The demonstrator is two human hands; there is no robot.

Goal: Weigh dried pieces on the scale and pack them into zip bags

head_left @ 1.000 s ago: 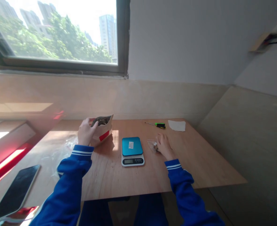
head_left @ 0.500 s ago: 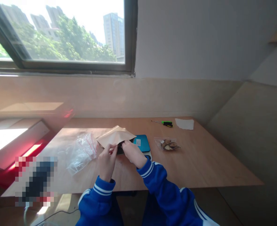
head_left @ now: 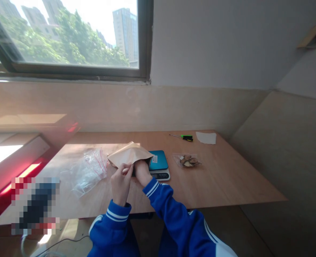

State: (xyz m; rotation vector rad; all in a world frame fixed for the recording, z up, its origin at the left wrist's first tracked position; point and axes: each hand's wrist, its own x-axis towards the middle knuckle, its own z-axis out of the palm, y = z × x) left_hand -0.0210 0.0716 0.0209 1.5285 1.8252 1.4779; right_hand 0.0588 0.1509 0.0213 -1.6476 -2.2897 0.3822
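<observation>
A tan paper-like bag (head_left: pixel 129 153) lies on the table with its mouth towards me. My left hand (head_left: pixel 122 178) pinches the edge of that mouth between thumb and fingers. My right hand (head_left: pixel 142 172) reaches inside the bag, so its fingers are hidden. Just right of the bag is a kitchen scale (head_left: pixel 163 176) with a blue plate (head_left: pixel 159 159) and a dark display; the bag overlaps its left side. Farther right lies a clear zip bag of brown dried slices (head_left: pixel 189 161).
Clear plastic zip bags (head_left: pixel 89 173) lie in a heap to the left. A green and black screwdriver (head_left: pixel 186 137) and a white paper piece (head_left: pixel 206 137) are at the back of the wooden table (head_left: pixel 227 178). A window (head_left: pixel 74 43) is above.
My right hand has moved from the edge of the bag's mouth to inside the bag, uncovering the scale's front panel. My left hand keeps its pinch. The view has shifted slightly.
</observation>
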